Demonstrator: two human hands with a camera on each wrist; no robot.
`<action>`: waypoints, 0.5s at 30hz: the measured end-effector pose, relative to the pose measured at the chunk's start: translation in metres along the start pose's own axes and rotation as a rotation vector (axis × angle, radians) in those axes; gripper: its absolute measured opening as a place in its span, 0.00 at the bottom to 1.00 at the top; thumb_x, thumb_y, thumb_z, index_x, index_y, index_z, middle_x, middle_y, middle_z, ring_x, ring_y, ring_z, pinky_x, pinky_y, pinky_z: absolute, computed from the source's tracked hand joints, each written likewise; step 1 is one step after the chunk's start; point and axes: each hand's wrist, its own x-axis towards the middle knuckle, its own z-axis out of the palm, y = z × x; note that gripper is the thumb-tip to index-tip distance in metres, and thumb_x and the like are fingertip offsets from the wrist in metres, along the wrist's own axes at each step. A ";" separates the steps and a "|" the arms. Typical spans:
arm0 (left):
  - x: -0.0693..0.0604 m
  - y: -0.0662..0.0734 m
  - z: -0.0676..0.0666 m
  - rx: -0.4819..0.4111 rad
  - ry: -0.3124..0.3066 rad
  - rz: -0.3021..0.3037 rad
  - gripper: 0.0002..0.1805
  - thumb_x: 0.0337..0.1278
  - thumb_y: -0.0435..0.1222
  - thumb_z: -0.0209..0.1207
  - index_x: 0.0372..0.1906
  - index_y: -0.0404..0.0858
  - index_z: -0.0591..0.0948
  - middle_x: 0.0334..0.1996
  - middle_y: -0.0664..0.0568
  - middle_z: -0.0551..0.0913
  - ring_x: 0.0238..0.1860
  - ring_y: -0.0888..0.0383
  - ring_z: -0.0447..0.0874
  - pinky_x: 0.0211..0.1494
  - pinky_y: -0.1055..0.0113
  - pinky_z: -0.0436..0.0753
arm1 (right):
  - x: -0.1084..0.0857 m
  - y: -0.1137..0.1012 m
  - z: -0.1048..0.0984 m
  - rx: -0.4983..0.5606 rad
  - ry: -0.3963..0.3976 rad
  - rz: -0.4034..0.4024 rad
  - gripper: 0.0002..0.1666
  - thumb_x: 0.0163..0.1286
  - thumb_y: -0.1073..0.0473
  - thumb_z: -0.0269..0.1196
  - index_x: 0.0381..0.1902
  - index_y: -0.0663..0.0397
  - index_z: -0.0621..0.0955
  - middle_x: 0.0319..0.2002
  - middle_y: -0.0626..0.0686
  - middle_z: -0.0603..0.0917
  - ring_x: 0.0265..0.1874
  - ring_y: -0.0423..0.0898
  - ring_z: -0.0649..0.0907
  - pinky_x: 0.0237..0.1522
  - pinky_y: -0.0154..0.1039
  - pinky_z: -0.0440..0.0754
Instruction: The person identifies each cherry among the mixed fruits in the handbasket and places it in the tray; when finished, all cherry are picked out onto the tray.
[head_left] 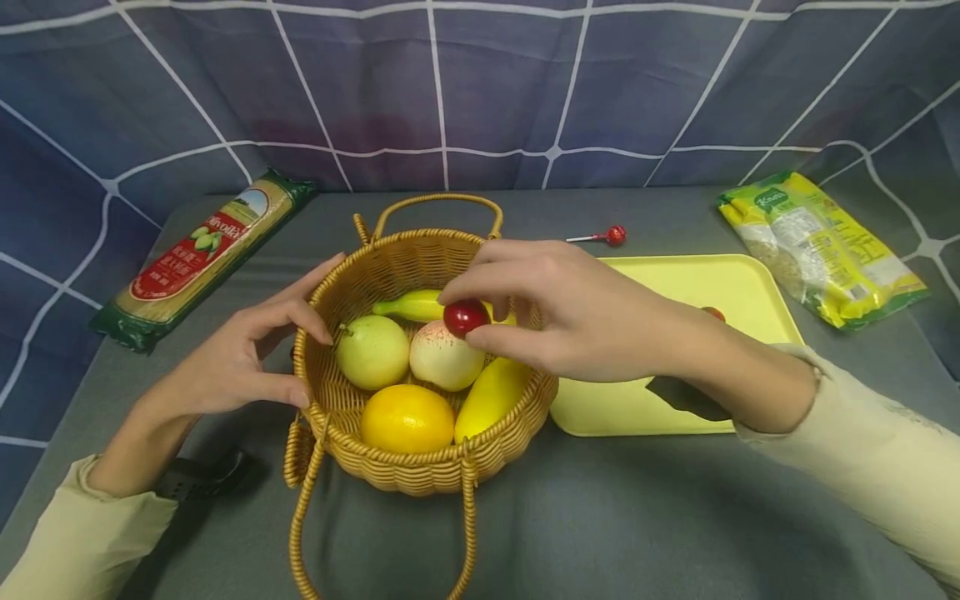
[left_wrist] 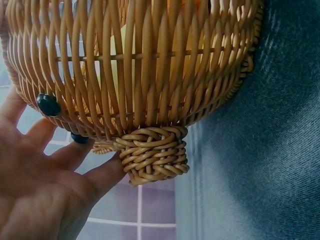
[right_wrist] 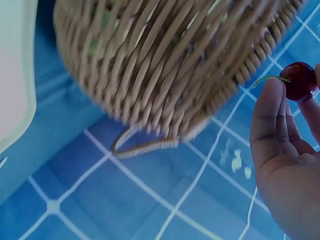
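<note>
Over the wicker basket (head_left: 397, 475), my right hand (head_left: 577, 308) pinches a dark red cherry (head_left: 465, 317) between thumb and fingers. The cherry's green stem (right_wrist: 267, 78) shows in the right wrist view. At the basket's left side, my left hand (head_left: 232, 358) holds the rim, with thumb and fingertips against it. Inside the basket lie a green pear (head_left: 372, 352), a pale peach (head_left: 444, 358), an orange fruit (head_left: 407, 419), a long yellow fruit (head_left: 491, 396) and a banana (head_left: 408, 307) partly hidden by my right hand.
Right of the basket is a yellow tray (head_left: 720, 279), with a small red item (head_left: 714, 313) mostly hidden by my forearm. Behind lies a red lollipop (head_left: 615, 235). A pasta pack (head_left: 206, 254) lies at left, a yellow-green food bag (head_left: 821, 246) at right.
</note>
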 end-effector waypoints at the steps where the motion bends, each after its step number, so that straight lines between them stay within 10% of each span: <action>1: 0.000 0.000 0.000 0.000 -0.001 0.003 0.25 0.40 0.33 0.77 0.45 0.30 0.78 0.78 0.39 0.48 0.75 0.46 0.51 0.68 0.71 0.63 | -0.006 -0.001 -0.004 0.012 0.021 0.000 0.16 0.66 0.61 0.67 0.52 0.52 0.83 0.43 0.40 0.81 0.33 0.34 0.77 0.34 0.33 0.78; 15: 0.000 0.001 0.001 -0.001 0.011 -0.007 0.26 0.39 0.33 0.78 0.45 0.30 0.79 0.77 0.39 0.49 0.75 0.46 0.51 0.68 0.72 0.63 | -0.104 0.020 -0.020 0.100 0.216 0.242 0.26 0.56 0.78 0.69 0.51 0.51 0.83 0.42 0.45 0.83 0.26 0.40 0.82 0.26 0.33 0.81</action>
